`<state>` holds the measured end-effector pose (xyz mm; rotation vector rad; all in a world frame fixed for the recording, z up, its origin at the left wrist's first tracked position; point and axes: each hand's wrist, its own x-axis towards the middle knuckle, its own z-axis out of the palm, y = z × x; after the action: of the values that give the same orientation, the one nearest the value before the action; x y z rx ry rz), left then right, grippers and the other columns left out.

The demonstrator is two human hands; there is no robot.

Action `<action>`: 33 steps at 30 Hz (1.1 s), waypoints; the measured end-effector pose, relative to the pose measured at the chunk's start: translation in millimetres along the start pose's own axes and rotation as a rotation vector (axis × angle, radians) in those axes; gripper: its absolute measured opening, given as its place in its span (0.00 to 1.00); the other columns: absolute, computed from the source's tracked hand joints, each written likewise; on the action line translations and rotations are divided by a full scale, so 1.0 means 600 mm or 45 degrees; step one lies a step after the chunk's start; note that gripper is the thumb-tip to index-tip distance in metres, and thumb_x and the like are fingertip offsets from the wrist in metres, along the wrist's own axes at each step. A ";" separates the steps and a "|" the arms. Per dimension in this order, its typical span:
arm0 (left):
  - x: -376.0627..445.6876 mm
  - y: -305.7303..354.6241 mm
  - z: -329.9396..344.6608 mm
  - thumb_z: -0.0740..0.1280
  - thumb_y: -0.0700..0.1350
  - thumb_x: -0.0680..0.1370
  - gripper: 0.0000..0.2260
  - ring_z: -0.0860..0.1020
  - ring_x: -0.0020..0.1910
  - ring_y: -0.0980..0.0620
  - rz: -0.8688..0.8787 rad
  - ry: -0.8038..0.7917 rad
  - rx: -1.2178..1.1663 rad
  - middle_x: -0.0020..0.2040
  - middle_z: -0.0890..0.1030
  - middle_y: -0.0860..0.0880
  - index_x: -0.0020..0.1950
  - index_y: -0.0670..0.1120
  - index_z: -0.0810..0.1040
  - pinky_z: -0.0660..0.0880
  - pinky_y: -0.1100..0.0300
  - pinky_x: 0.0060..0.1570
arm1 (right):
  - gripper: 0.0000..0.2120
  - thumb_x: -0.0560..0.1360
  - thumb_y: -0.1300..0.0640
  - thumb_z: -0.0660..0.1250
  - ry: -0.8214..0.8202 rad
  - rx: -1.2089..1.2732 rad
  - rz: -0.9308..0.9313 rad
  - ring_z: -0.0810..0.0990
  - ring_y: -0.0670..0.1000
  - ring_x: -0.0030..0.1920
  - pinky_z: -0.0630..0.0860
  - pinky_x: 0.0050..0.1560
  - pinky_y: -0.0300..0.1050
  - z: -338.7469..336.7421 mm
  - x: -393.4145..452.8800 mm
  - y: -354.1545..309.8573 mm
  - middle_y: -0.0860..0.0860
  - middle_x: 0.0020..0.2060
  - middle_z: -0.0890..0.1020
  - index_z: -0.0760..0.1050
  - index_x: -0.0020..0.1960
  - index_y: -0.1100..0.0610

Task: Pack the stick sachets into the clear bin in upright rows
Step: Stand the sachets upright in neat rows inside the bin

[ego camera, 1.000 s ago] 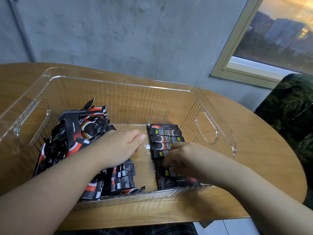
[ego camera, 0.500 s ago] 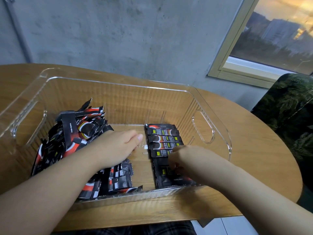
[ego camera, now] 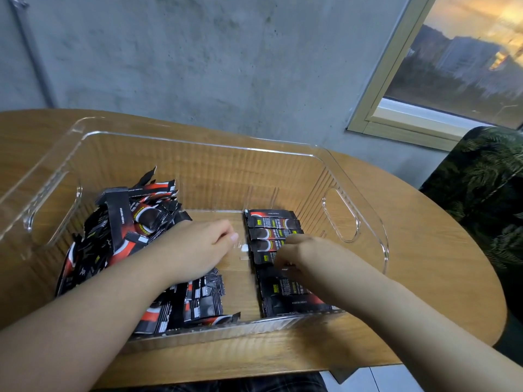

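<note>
Resting on a rounded wood-grain table (ego camera: 424,278), a ribbed clear bin (ego camera: 198,142) with cut-out handles is holding glossy black-and-red stick sachets.
A loose heap of sachets (ego camera: 119,230) is filling the bin's left side, a neat row of sachets (ego camera: 271,230) is lining its right; the left hand (ego camera: 195,250) is lying on the heap, fingers loosely extended, while the right hand (ego camera: 305,253) is curling its fingers onto the row, its grasp impossible to tell.
</note>
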<state>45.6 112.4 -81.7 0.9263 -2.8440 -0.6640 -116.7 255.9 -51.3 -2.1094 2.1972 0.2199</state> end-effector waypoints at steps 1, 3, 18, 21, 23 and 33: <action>-0.001 0.000 0.000 0.52 0.55 0.81 0.11 0.75 0.44 0.56 0.006 0.002 0.010 0.42 0.79 0.57 0.48 0.54 0.72 0.70 0.57 0.46 | 0.11 0.76 0.60 0.65 0.034 0.027 -0.010 0.76 0.51 0.55 0.75 0.52 0.47 0.005 0.001 0.000 0.48 0.54 0.75 0.76 0.58 0.50; -0.001 0.001 -0.001 0.53 0.55 0.82 0.09 0.75 0.44 0.56 0.014 0.000 0.024 0.43 0.79 0.58 0.48 0.56 0.71 0.69 0.58 0.44 | 0.13 0.78 0.59 0.63 0.018 0.064 -0.023 0.74 0.52 0.58 0.73 0.56 0.48 0.010 0.006 -0.002 0.50 0.57 0.75 0.76 0.62 0.51; -0.002 0.000 0.000 0.57 0.52 0.81 0.05 0.74 0.43 0.58 0.051 0.027 0.032 0.42 0.78 0.59 0.46 0.58 0.70 0.68 0.60 0.43 | 0.09 0.77 0.58 0.62 -0.004 0.074 0.092 0.78 0.54 0.52 0.75 0.52 0.51 0.014 -0.001 0.003 0.50 0.53 0.77 0.78 0.55 0.54; -0.002 0.002 -0.001 0.57 0.51 0.81 0.05 0.74 0.45 0.57 0.063 0.040 0.034 0.43 0.76 0.60 0.46 0.58 0.69 0.67 0.60 0.44 | 0.09 0.77 0.58 0.63 0.062 0.100 0.089 0.78 0.53 0.52 0.75 0.52 0.50 0.011 0.003 0.003 0.50 0.53 0.77 0.78 0.56 0.54; -0.002 0.002 -0.001 0.58 0.50 0.81 0.04 0.74 0.47 0.57 0.072 0.044 0.040 0.43 0.75 0.62 0.47 0.58 0.70 0.67 0.60 0.45 | 0.10 0.77 0.59 0.62 0.036 0.075 0.113 0.77 0.53 0.53 0.75 0.53 0.50 0.012 0.008 0.004 0.51 0.54 0.76 0.77 0.57 0.55; 0.001 0.000 0.002 0.63 0.51 0.78 0.03 0.72 0.50 0.58 0.090 0.056 0.072 0.48 0.72 0.61 0.51 0.56 0.72 0.62 0.64 0.45 | 0.15 0.73 0.70 0.60 0.031 0.082 0.222 0.78 0.55 0.49 0.77 0.45 0.48 -0.009 0.094 0.001 0.53 0.50 0.79 0.78 0.53 0.56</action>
<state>44.8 112.4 -83.0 0.8323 -2.8551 -0.5518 -119.6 199.4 -55.2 -1.8990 2.3703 0.1338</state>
